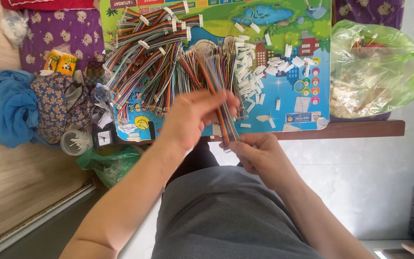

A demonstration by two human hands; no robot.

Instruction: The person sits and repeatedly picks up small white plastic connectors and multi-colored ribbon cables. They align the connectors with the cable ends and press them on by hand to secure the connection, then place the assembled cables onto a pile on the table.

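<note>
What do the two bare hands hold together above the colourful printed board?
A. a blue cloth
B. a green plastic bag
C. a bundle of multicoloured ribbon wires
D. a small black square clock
C: the left hand and right hand both grip the bundle of multicoloured ribbon wires.

Rainbow-striped wire bundle (224,103); green plastic bag (377,67); blue cloth (10,108)

Bright, even daylight fills the scene, with soft, faint shadows. The green plastic bag (377,67) at 2 o'clock shows pale glare, and the white floor (360,182) at 4 o'clock looks washed out. The left hand (192,117) is slightly motion-blurred; edges bend mildly.
</note>
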